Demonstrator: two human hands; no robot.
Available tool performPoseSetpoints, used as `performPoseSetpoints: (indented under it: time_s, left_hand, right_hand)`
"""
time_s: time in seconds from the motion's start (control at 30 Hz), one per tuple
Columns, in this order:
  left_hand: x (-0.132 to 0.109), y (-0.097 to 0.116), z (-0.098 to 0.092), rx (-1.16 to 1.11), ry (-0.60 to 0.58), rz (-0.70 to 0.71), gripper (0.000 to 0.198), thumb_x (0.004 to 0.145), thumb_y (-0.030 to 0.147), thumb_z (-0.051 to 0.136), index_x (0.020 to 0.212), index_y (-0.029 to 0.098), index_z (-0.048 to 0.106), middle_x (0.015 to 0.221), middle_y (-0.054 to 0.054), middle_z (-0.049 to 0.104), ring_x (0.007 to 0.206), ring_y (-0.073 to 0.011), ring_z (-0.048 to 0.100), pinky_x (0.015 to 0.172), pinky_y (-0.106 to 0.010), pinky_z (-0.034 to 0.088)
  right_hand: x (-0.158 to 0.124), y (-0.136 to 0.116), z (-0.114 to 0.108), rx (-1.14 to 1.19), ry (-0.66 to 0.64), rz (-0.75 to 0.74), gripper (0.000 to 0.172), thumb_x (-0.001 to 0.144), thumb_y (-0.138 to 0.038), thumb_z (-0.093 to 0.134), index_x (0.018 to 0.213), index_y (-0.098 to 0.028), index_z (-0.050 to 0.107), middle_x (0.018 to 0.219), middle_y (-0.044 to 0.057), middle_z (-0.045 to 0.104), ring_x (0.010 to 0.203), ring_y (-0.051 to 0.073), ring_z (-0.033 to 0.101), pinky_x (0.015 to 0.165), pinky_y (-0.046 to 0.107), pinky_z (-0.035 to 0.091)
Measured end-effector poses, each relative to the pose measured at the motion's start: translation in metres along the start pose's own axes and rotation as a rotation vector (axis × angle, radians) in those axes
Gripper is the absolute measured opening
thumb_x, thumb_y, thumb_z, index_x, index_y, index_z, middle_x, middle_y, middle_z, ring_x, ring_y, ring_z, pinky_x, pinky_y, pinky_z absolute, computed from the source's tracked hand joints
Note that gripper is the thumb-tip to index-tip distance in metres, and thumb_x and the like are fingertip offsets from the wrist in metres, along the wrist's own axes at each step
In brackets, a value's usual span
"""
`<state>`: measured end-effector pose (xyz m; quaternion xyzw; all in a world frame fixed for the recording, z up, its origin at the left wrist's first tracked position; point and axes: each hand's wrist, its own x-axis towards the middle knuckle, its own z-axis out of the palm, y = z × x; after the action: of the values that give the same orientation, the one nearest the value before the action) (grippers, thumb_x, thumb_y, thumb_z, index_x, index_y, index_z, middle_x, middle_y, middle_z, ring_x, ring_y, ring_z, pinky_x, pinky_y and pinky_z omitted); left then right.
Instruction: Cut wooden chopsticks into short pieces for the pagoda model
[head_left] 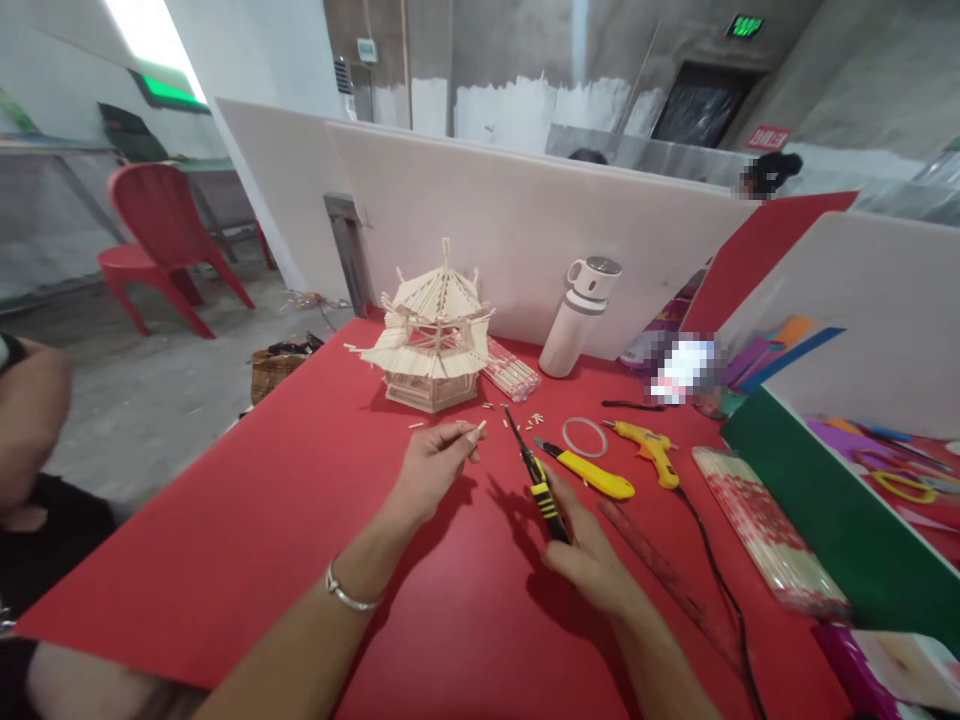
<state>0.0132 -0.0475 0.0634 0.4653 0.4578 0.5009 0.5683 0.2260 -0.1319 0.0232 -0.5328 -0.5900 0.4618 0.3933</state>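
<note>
My left hand (439,465) is closed in a pinch on a short pale wooden stick piece (481,427), just in front of the model pavilion. In my right hand (589,545) is a slim tool with a black-and-yellow striped handle, which looks like long-nose pliers (541,492); its dark tip points up and away, apart from the stick. The pavilion (431,360), built of pale sticks with two tiers of roof, stands upright on the red table (247,540). Small cut stick bits (535,420) lie scattered beyond the tool's tip.
Right of the tool lie a yellow utility knife (596,474), a clear ring (585,437) and a yellow glue gun (649,450) with its cord. A pale bottle (577,320) and bagged sticks (514,372) stand behind. Another stick pack (769,530) borders a green panel (847,520). Someone's arm (34,420) shows left.
</note>
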Motion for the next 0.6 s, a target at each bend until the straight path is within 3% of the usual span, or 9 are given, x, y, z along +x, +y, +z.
performPoseSetpoints:
  time_s: [0.07, 0.13, 0.37, 0.6]
  left_hand:
    - [-0.003, 0.001, 0.001, 0.009, -0.016, 0.022, 0.035, 0.073, 0.047, 0.077, 0.079, 0.013, 0.076, 0.059, 0.000, 0.059, 0.043, -0.0038, 0.032, 0.042, -0.020, 0.019]
    - [-0.005, 0.001, 0.003, 0.041, -0.035, 0.045, 0.033, 0.075, 0.047, 0.076, 0.076, 0.013, 0.075, 0.059, 0.000, 0.059, 0.045, -0.0046, 0.032, 0.043, -0.021, 0.020]
    - [-0.009, 0.003, 0.009, 0.136, -0.077, 0.087, 0.030, 0.077, 0.045, 0.073, 0.066, 0.017, 0.071, 0.050, 0.002, 0.049, 0.049, -0.0094, 0.038, 0.047, -0.022, 0.024]
    - [-0.012, 0.007, 0.005, 0.225, -0.149, 0.151, 0.029, 0.080, 0.042, 0.068, 0.064, 0.018, 0.069, 0.049, 0.002, 0.045, 0.052, -0.0108, 0.037, 0.050, -0.022, 0.026]
  right_hand:
    - [-0.001, -0.001, 0.000, -0.165, 0.061, -0.030, 0.088, 0.064, -0.017, 0.053, 0.151, -0.030, 0.042, 0.156, 0.006, 0.046, 0.150, 0.032, 0.033, 0.121, 0.058, 0.027]
    - [-0.002, -0.002, 0.001, -0.236, 0.055, -0.019, 0.090, 0.066, -0.015, 0.051, 0.154, -0.029, 0.038, 0.160, 0.006, 0.040, 0.151, 0.032, 0.029, 0.121, 0.061, 0.025]
    - [-0.004, -0.004, 0.006, -0.411, 0.023, -0.070, 0.094, 0.063, -0.013, 0.052, 0.155, -0.027, 0.035, 0.150, 0.010, 0.050, 0.139, 0.032, 0.046, 0.116, 0.055, 0.035]
    - [-0.004, 0.003, 0.003, -0.547, 0.033, -0.088, 0.099, 0.065, -0.014, 0.053, 0.159, -0.026, 0.025, 0.151, 0.012, 0.048, 0.139, 0.034, 0.044, 0.116, 0.057, 0.032]
